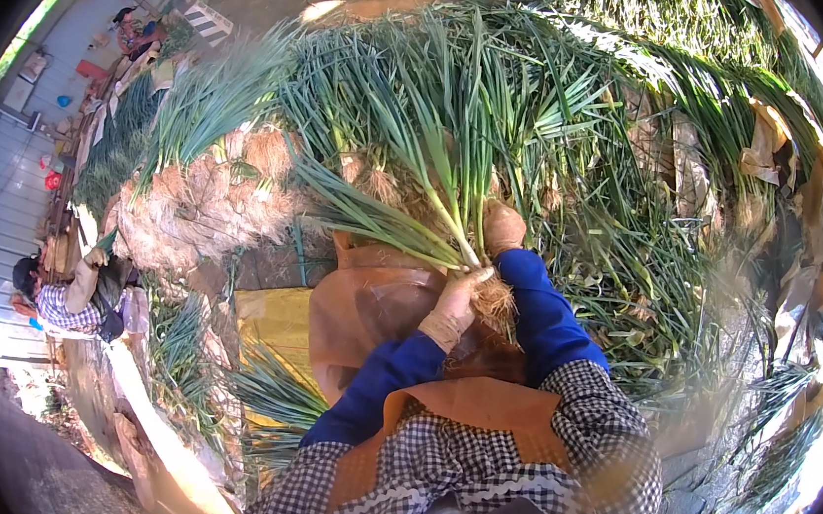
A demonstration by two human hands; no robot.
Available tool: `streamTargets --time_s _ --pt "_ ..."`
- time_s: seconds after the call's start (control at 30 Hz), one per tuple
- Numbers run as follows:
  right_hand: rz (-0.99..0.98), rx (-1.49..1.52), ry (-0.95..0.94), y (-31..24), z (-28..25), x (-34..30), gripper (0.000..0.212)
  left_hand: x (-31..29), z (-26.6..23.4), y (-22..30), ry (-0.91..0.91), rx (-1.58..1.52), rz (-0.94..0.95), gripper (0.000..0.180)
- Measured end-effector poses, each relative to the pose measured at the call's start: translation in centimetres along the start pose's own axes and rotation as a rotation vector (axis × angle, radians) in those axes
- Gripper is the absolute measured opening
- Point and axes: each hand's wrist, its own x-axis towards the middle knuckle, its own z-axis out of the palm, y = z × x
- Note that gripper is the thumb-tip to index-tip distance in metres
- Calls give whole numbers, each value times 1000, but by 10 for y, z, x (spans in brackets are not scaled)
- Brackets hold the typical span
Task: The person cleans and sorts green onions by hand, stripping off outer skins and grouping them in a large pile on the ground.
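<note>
A small bunch of leek-like plants [456, 224], with pale stems and long flat green leaves, is in front of me. My left hand [454, 306] is closed around the lower stems. Beside it hang the bunch's tan, stringy roots [496, 305]. On the right side of the stems, my right hand [503, 228] is closed against the bunch; its fingers are mostly hidden from above. The leaves fan out away from me, over a large heap of the same plants [388, 86].
Loose plants [619, 267] cover the ground at right. A rooty pile [198, 212] lies at left. An orange-brown apron [367, 302] covers my lap, near a yellow sheet [276, 328]. Another person [70, 303] sits at far left; more people are farther back.
</note>
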Motion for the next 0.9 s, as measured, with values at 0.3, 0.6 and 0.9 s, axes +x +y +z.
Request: streamTargets --time_s 0.3,0.6,0.9 --pt "137 1049 -544 21 -159 -89 16 -6 9 14 -105 -214 -110 13" --pt "-24 258 -252 110 -120 -42 22 -14 16 27 -186 -258 -163 22" --pt "207 1533 -422 10 -10 -8 28 -17 5 35 -343 -399 -332 43"
